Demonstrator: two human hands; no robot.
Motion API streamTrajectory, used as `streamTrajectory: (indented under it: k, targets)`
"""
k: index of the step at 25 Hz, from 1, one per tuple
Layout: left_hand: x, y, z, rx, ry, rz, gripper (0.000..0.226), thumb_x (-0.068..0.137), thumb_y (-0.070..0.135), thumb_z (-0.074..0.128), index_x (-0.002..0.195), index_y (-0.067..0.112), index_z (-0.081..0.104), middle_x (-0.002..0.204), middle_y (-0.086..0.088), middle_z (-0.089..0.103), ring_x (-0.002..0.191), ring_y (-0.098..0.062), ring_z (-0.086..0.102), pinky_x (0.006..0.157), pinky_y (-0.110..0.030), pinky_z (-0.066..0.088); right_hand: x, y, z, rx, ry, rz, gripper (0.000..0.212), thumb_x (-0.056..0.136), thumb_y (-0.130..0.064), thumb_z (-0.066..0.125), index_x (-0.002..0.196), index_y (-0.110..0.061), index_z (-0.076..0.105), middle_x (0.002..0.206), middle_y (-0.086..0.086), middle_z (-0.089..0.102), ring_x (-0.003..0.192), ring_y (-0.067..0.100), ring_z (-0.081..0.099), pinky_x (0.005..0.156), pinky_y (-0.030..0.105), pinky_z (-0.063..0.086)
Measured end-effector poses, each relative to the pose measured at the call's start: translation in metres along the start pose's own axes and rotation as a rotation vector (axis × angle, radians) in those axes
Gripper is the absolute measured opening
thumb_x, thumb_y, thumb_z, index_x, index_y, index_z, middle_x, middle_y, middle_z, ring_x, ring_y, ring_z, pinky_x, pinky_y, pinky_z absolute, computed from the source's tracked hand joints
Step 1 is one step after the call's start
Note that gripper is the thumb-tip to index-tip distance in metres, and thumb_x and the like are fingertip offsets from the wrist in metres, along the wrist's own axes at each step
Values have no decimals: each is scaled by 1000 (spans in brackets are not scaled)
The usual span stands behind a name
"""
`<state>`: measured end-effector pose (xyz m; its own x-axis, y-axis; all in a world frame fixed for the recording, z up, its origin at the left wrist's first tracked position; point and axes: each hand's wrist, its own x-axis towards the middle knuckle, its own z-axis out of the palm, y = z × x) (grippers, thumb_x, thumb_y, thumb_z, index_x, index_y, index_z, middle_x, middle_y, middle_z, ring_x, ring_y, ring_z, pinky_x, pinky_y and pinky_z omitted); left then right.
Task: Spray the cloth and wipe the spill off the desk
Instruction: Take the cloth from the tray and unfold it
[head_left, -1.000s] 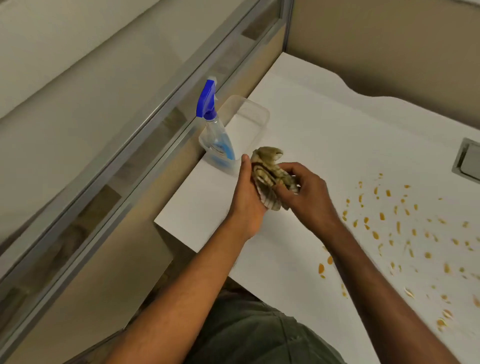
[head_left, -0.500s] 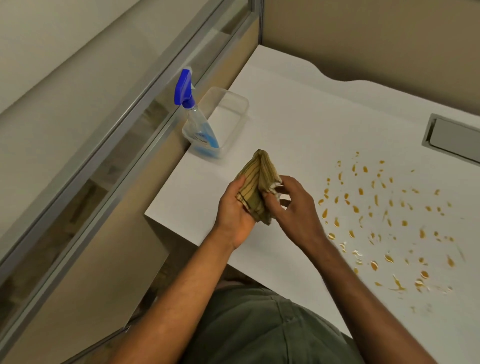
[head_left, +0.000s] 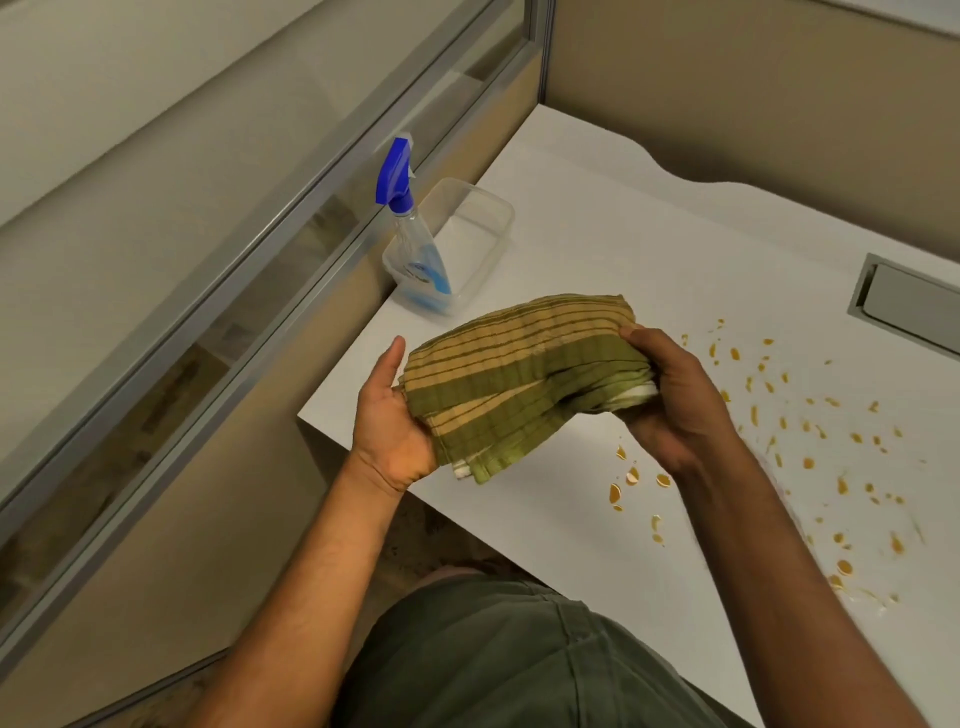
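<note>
Grip: left hand (head_left: 390, 426) cradles cloth (head_left: 519, 379) palm-up | right hand (head_left: 675, 400) clutches its other end

cloth (head_left: 519, 374) looks like woven waffle-weave fabric, desk (head_left: 649, 249) smooth matt white, spray bottle (head_left: 415, 249) and tub (head_left: 478, 228) clear glossy plastic

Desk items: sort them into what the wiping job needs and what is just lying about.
Needed: green-and-tan striped cloth, blue-topped clear spray bottle, orange spill droplets, white desk.
Lying about: clear plastic tub, grey recessed desk hatch.
</note>
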<state>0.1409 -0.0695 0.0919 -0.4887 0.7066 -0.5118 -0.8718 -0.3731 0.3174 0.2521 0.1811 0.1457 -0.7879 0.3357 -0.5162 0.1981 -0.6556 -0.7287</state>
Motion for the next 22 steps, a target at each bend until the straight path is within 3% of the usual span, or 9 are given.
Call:
streamTrajectory:
  k: [2,5,8,11,13,16,19,20,22]
  targets:
    - [-1,-1,-2,-52,-18,-17,75,98,66,55,149,11,60,153,-23,57,141,-43,55,115,-61,46,-5,-4,4,24,-51,3,24,100,-20,61,97,-14,85,102,11,81,88,26,79,69,41,65]
    - [4,-5,4,-65,-123,-114,70,105,58,46,147,4,60,144,-24,63,136,-41,60,115,-59,46,-11,-18,9,-45,-282,-21,29,99,-22,62,122,-11,78,124,12,77,112,26,75,89,39,64]
    - [14,-19,25,112,-90,-141,71,99,59,61,150,10,57,137,-16,69,128,-31,67,110,-48,53,-13,-41,21,-390,-590,-45,25,103,-18,61,121,-13,76,121,10,78,114,24,75,96,34,61]
    - [22,-43,43,156,-179,-173,54,99,54,64,131,13,75,129,-12,75,123,-27,70,108,-43,55,-3,-53,39,-960,-559,-171,21,108,-19,57,119,-19,76,115,1,80,108,18,77,96,38,63]
    - [24,-50,39,203,-177,-169,55,99,57,61,135,18,73,138,-10,71,131,-27,66,116,-44,50,3,-56,46,-1102,-480,-232,21,108,-21,57,119,-22,75,114,-3,79,107,14,75,94,35,63]
    - [19,-47,16,59,-245,-199,60,104,58,53,139,13,69,139,-13,70,133,-31,64,123,-48,38,4,-59,47,-909,-419,-215,21,108,-17,57,114,-18,77,108,1,80,100,16,77,83,26,62]
    - [6,-34,0,-115,-321,-146,54,104,32,63,144,-4,60,144,-34,60,135,-53,57,117,-68,39,3,-62,47,-448,-192,-224,21,106,-14,56,108,-15,77,103,6,80,95,20,76,85,34,61]
    - [3,-28,3,-163,-276,-75,53,104,26,63,145,-7,56,144,-39,57,134,-58,55,113,-72,43,1,-60,48,-285,-120,-215,21,106,-15,54,110,-14,75,104,7,79,96,21,75,86,37,61]
    - [9,-12,21,-222,-172,48,48,104,26,58,140,-5,57,134,-38,63,120,-56,65,96,-62,59,-7,-45,47,-66,-32,-182,24,105,-14,51,119,-11,71,108,8,80,93,21,77,80,39,64]
